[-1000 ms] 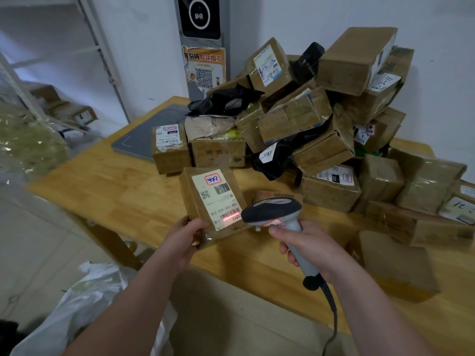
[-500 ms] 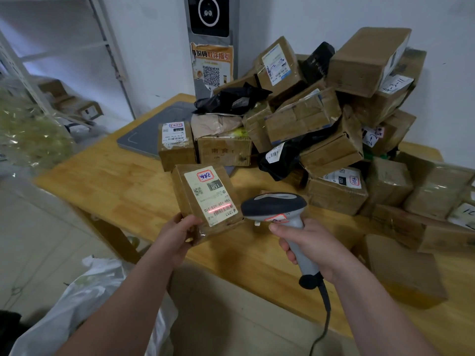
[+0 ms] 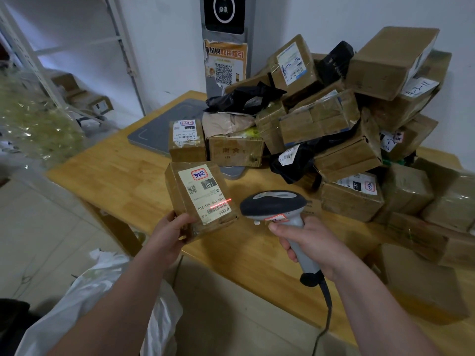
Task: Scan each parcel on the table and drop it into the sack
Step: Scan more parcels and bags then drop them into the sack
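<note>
Left grip (image 3: 171,233) clasps parcel (image 3: 203,199) at its lower corner; right grip (image 3: 312,242) wraps scanner (image 3: 272,202).

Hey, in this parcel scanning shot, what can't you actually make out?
1. Sack: head view, mouth hidden behind the left forearm, rest cut by the bottom edge.
2. Left hand: head view, fingers hidden behind the held parcel.
3. Scanner: head view, trigger covered by the right hand.
4. Pile: head view, lower parcels' labels buried under upper boxes.
</note>
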The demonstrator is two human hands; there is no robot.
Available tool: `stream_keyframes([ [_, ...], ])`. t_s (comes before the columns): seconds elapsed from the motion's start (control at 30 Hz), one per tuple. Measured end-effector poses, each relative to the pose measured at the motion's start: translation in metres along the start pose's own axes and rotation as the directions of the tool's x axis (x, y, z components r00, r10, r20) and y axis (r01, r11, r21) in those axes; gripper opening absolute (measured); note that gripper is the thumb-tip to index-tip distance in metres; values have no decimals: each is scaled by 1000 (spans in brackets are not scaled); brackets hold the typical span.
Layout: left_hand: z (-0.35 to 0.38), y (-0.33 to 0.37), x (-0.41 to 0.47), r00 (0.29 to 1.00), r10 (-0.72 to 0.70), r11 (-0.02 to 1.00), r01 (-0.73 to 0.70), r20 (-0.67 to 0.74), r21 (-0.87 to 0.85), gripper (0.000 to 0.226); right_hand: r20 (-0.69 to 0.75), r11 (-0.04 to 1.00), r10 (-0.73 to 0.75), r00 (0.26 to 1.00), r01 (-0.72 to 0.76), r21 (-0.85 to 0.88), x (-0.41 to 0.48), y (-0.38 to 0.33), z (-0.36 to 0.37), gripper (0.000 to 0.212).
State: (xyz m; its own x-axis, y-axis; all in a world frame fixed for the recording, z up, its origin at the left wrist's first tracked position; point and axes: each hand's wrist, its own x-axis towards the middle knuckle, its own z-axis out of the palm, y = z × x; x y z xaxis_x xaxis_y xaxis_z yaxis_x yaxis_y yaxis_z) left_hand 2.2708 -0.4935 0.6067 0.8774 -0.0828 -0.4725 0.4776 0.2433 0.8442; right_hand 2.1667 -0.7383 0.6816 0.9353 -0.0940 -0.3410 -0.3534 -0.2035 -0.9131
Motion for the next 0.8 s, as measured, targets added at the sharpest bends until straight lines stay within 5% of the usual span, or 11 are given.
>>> stream_keyframes([
  [0.53,-68,25,2,996,49,999,-48,-79,16,44,156,999,33,987,-32,-13,42,-26,62,20],
  [0.8,-171,31,-11,945,71,993,-35,-318,116,44,316,995,73,946,-46,-92,75,-34,140,13],
])
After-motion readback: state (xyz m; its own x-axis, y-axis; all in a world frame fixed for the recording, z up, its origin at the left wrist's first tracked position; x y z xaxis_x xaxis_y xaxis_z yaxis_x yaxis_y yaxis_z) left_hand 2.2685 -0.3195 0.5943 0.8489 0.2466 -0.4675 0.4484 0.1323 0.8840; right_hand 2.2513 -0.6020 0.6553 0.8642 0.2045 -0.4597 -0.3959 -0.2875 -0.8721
